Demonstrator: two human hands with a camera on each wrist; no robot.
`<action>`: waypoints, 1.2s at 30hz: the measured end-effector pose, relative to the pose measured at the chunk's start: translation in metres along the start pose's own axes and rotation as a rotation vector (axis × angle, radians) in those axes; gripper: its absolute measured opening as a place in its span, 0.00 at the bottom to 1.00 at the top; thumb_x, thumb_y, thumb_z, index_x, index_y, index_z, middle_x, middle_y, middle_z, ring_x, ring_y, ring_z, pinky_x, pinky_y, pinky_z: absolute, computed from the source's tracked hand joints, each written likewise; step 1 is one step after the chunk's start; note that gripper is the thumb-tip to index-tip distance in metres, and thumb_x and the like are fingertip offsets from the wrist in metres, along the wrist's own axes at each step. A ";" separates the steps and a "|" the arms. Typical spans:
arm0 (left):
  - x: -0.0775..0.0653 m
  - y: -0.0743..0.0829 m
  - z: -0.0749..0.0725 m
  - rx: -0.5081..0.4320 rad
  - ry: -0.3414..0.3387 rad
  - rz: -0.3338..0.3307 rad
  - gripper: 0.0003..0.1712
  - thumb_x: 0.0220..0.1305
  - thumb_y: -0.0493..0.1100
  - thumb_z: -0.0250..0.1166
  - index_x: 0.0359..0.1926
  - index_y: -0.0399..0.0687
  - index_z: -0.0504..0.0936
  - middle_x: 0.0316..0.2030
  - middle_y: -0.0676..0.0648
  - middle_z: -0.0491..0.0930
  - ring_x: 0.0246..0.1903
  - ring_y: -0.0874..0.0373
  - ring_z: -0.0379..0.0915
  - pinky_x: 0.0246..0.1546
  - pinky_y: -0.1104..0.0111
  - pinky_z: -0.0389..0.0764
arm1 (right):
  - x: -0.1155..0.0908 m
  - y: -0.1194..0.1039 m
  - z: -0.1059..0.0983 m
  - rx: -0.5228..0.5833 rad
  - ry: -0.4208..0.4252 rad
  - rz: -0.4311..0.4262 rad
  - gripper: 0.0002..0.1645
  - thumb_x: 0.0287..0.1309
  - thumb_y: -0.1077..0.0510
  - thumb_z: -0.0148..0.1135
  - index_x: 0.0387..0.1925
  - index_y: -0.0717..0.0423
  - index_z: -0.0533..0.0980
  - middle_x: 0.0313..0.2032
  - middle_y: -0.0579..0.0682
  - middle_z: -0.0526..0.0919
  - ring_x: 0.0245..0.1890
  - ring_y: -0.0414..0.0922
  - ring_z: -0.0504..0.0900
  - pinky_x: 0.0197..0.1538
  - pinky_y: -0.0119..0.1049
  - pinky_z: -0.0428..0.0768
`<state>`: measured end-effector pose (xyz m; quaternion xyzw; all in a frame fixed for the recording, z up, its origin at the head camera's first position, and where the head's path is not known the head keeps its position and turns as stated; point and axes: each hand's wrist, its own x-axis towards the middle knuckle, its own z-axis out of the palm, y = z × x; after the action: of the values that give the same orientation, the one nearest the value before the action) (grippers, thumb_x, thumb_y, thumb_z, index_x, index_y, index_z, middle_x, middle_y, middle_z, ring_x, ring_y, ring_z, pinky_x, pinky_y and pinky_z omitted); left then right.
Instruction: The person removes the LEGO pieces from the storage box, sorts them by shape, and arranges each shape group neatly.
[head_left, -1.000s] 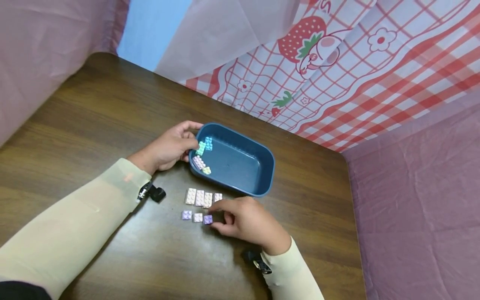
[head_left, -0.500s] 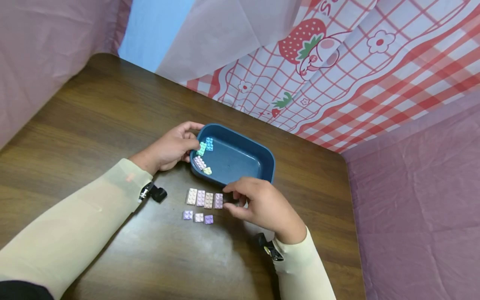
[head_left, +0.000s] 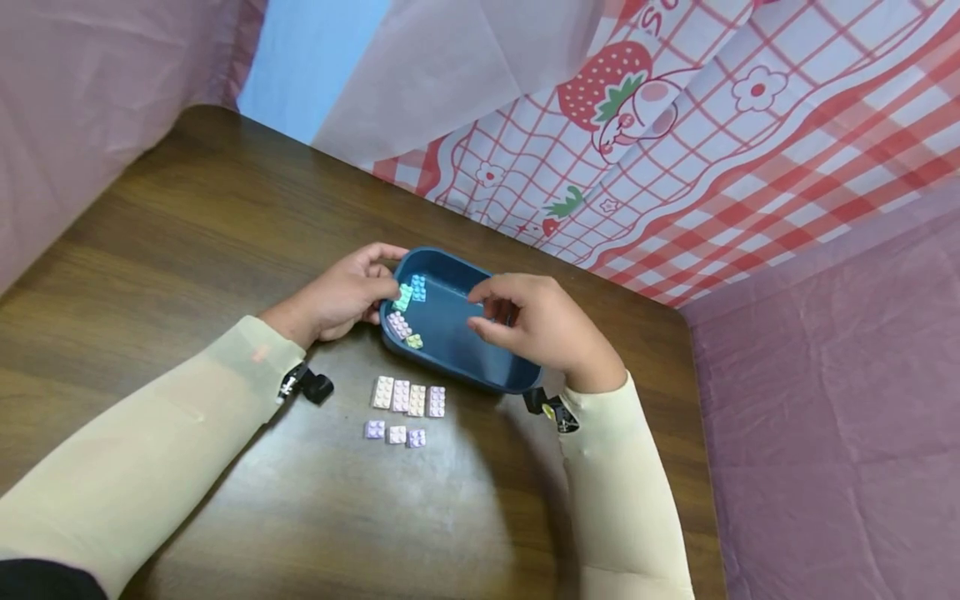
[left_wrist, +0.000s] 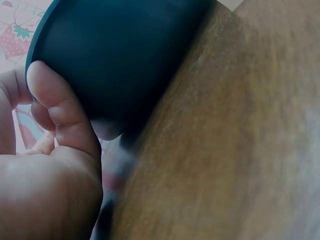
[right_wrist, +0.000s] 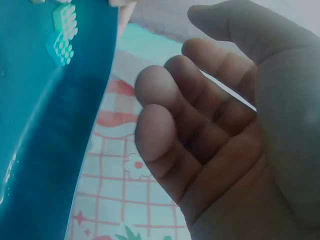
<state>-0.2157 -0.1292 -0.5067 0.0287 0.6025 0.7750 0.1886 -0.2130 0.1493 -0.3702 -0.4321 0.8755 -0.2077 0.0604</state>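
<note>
My left hand [head_left: 341, 292] grips the left end of a dark blue plastic bin [head_left: 450, 329]; its thumb [left_wrist: 50, 87] lies against the bin wall in the left wrist view. Inside, at that end, lie a blue toy brick [head_left: 418, 288], a mint green brick [head_left: 402, 297], a pale pink brick [head_left: 399, 325] and a small yellow-green brick [head_left: 414, 341]. Over the bin's right half hovers my right hand [head_left: 543, 325], fingers loosely bent. The right wrist view shows nothing between its fingers [right_wrist: 155, 87] and thumb.
In front of the bin, several long pastel bricks [head_left: 401, 396] form a row on the wooden table [head_left: 300, 492]. A second row nearer me has three small bricks [head_left: 397, 435]. A strawberry-print cloth [head_left: 525, 183] and pink curtains [head_left: 825, 417] surround the table.
My right hand has moved from beside the brick rows up and back over the bin, uncovering the lilac brick at the row's right end. The left hand stays on the bin.
</note>
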 end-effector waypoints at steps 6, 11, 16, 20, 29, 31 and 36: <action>0.001 0.001 0.001 0.006 0.005 -0.015 0.37 0.67 0.31 0.61 0.75 0.55 0.65 0.40 0.43 0.76 0.32 0.53 0.75 0.22 0.71 0.78 | 0.028 0.018 0.004 0.002 -0.092 0.050 0.13 0.64 0.50 0.74 0.49 0.42 0.84 0.32 0.37 0.82 0.32 0.36 0.79 0.36 0.33 0.83; 0.000 0.001 0.001 0.008 0.011 -0.026 0.36 0.67 0.31 0.61 0.73 0.57 0.66 0.40 0.42 0.76 0.30 0.54 0.75 0.21 0.71 0.77 | 0.046 0.031 0.013 0.002 -0.126 0.084 0.13 0.65 0.48 0.72 0.49 0.43 0.84 0.31 0.39 0.82 0.32 0.37 0.80 0.36 0.34 0.83; 0.000 0.001 0.000 -0.010 0.007 -0.024 0.36 0.67 0.30 0.61 0.73 0.57 0.66 0.40 0.43 0.77 0.29 0.54 0.75 0.21 0.71 0.77 | 0.061 0.041 0.025 -0.007 -0.169 0.130 0.22 0.66 0.46 0.70 0.58 0.49 0.81 0.31 0.40 0.82 0.30 0.39 0.80 0.35 0.35 0.82; 0.000 0.001 0.000 -0.019 -0.009 -0.006 0.36 0.66 0.30 0.60 0.73 0.55 0.66 0.40 0.42 0.77 0.29 0.55 0.75 0.21 0.71 0.77 | 0.068 0.047 0.036 -0.012 -0.219 0.164 0.29 0.66 0.46 0.71 0.64 0.50 0.78 0.31 0.41 0.83 0.29 0.39 0.80 0.35 0.35 0.82; 0.001 0.000 0.000 -0.014 -0.018 0.005 0.36 0.66 0.30 0.60 0.73 0.55 0.66 0.38 0.45 0.76 0.29 0.54 0.73 0.21 0.71 0.77 | 0.079 0.054 0.063 -0.065 -0.277 0.208 0.35 0.66 0.40 0.69 0.69 0.49 0.73 0.30 0.41 0.83 0.27 0.38 0.81 0.32 0.33 0.81; 0.001 0.000 -0.001 -0.014 -0.019 0.008 0.36 0.66 0.30 0.60 0.73 0.55 0.66 0.37 0.45 0.75 0.29 0.54 0.73 0.21 0.71 0.77 | 0.080 0.054 0.068 -0.078 -0.274 0.206 0.34 0.66 0.38 0.68 0.67 0.47 0.74 0.29 0.41 0.83 0.26 0.38 0.81 0.31 0.34 0.81; 0.001 -0.001 -0.002 -0.012 -0.023 0.013 0.37 0.66 0.31 0.60 0.74 0.53 0.65 0.37 0.45 0.75 0.28 0.55 0.72 0.21 0.71 0.77 | 0.081 0.054 0.076 -0.085 -0.256 0.195 0.29 0.68 0.35 0.65 0.62 0.44 0.74 0.25 0.43 0.81 0.23 0.40 0.79 0.28 0.36 0.78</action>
<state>-0.2171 -0.1309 -0.5082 0.0403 0.5955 0.7794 0.1904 -0.2814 0.0918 -0.4555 -0.3704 0.9063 -0.1071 0.1731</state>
